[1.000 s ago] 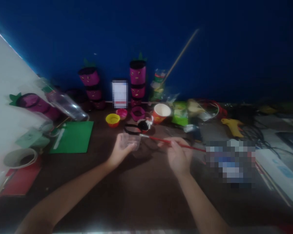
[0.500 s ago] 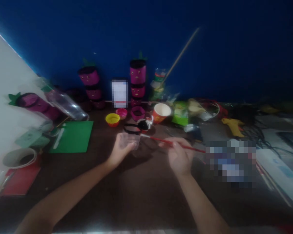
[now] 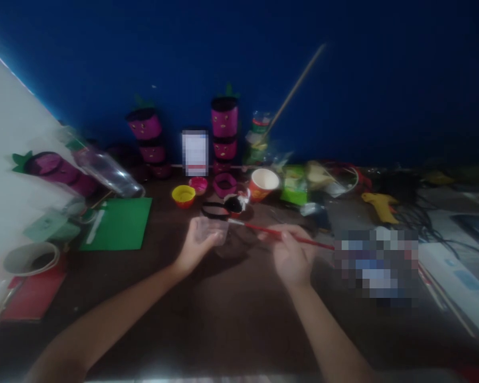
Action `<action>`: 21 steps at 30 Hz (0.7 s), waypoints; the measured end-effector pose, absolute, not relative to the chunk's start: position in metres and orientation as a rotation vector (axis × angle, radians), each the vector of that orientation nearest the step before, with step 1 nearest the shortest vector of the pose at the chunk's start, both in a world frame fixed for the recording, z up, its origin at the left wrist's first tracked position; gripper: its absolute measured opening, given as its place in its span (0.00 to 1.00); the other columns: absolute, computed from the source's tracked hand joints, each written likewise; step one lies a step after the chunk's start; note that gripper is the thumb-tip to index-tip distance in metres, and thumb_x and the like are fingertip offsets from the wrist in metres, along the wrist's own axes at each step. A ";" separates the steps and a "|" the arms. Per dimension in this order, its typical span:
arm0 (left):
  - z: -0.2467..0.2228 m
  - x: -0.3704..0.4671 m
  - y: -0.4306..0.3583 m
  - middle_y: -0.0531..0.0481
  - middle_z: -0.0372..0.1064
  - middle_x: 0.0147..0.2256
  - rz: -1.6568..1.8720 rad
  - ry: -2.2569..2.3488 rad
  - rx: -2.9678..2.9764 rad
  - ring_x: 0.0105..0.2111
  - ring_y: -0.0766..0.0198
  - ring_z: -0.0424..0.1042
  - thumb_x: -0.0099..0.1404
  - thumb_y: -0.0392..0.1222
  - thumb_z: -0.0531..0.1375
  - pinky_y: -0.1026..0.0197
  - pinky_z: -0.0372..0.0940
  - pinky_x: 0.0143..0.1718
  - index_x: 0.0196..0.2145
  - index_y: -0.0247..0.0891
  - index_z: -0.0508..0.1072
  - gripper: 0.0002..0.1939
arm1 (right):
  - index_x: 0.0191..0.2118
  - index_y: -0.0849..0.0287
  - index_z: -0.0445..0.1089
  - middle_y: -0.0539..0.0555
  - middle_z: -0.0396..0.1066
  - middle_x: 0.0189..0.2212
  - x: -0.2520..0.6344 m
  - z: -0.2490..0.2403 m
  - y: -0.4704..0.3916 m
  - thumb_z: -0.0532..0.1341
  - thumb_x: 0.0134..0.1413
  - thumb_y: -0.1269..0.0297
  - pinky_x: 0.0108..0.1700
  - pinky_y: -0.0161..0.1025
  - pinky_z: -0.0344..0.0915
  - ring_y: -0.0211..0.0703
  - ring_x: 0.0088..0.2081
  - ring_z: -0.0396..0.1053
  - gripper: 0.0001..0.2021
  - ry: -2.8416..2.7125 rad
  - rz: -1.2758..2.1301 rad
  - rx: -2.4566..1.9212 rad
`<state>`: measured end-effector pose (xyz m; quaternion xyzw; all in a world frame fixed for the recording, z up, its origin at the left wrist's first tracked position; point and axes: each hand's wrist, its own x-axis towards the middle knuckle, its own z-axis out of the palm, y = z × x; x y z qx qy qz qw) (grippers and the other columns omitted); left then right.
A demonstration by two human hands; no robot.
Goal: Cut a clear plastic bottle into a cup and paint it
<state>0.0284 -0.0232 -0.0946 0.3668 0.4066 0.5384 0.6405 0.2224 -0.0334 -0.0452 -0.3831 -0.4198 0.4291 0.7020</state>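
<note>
My left hand point(image 3: 197, 244) is closed around a small clear plastic cup point(image 3: 212, 229) whose rim carries a black band. Between the fingers of my right hand point(image 3: 293, 255) is a paintbrush point(image 3: 263, 230) with a red handle. Its tip meets the black band at the cup's right side, though blur hides the exact contact. Just behind the cup stands a small pot of black paint point(image 3: 234, 205) with white around its edge. A yellow cup point(image 3: 183, 197), a pink cup point(image 3: 198, 185) and a purple ring-shaped piece point(image 3: 224, 185) sit farther back.
Purple stacked figures point(image 3: 224, 119) with green tops line the blue wall. A red paper cup point(image 3: 259, 189) is behind my right hand. At left lie a green sheet point(image 3: 123, 229) and a clear bottle point(image 3: 112, 173). To the right are a yellow glue gun point(image 3: 381, 206) and cables point(image 3: 419, 221).
Hardly anything differs. Both hands keep their hold and position, and the brush tip stays at the cup's black rim. The whole view has shifted very slightly.
</note>
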 end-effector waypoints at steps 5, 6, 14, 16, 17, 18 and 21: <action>-0.093 0.029 -0.024 0.47 0.70 0.41 1.243 0.901 0.808 0.39 0.61 0.72 0.52 0.42 0.67 0.58 0.67 0.41 0.40 0.40 0.61 0.22 | 0.28 0.58 0.73 0.49 0.73 0.22 0.223 -0.049 -0.034 0.61 0.48 0.66 0.29 0.41 0.72 0.40 0.23 0.72 0.04 -0.931 0.938 -0.867; -0.093 0.028 -0.024 0.47 0.70 0.41 1.245 0.898 0.798 0.39 0.61 0.72 0.52 0.43 0.67 0.57 0.67 0.42 0.41 0.40 0.61 0.22 | 0.27 0.58 0.73 0.49 0.73 0.22 0.226 -0.049 -0.033 0.62 0.48 0.66 0.28 0.40 0.71 0.39 0.22 0.72 0.04 -0.916 0.910 -0.864; -0.094 0.025 -0.022 0.47 0.67 0.44 1.318 0.883 0.942 0.47 0.58 0.69 0.50 0.41 0.68 0.53 0.64 0.49 0.44 0.41 0.60 0.27 | 0.25 0.59 0.72 0.49 0.72 0.21 0.236 -0.042 -0.026 0.62 0.46 0.65 0.22 0.35 0.68 0.37 0.20 0.70 0.04 -0.820 0.809 -0.841; -0.096 0.026 -0.021 0.47 0.65 0.46 1.387 0.929 1.010 0.48 0.58 0.68 0.46 0.38 0.70 0.53 0.63 0.51 0.44 0.42 0.59 0.30 | 0.27 0.59 0.72 0.49 0.72 0.21 0.235 -0.043 -0.027 0.61 0.48 0.65 0.23 0.36 0.69 0.38 0.20 0.71 0.05 -0.866 0.754 -0.829; -0.096 0.027 -0.021 0.47 0.64 0.47 1.418 0.945 1.038 0.49 0.59 0.68 0.46 0.38 0.70 0.53 0.63 0.51 0.44 0.43 0.59 0.32 | 0.28 0.59 0.72 0.49 0.72 0.22 0.235 -0.044 -0.029 0.60 0.50 0.65 0.23 0.36 0.70 0.38 0.21 0.71 0.05 -0.907 0.721 -0.835; -0.097 0.028 -0.021 0.48 0.63 0.48 1.444 0.956 1.060 0.48 0.59 0.68 0.46 0.38 0.70 0.53 0.64 0.50 0.45 0.44 0.58 0.32 | 0.30 0.58 0.73 0.49 0.73 0.22 0.235 -0.045 -0.031 0.59 0.52 0.66 0.25 0.37 0.70 0.39 0.22 0.72 0.06 -0.962 0.676 -0.852; -0.098 0.029 -0.021 0.47 0.62 0.49 1.488 0.984 1.144 0.50 0.57 0.67 0.47 0.39 0.70 0.51 0.65 0.50 0.47 0.45 0.57 0.34 | 0.35 0.57 0.73 0.52 0.75 0.25 0.236 -0.045 -0.039 0.56 0.56 0.70 0.31 0.40 0.72 0.42 0.27 0.74 0.08 -1.250 0.457 -0.944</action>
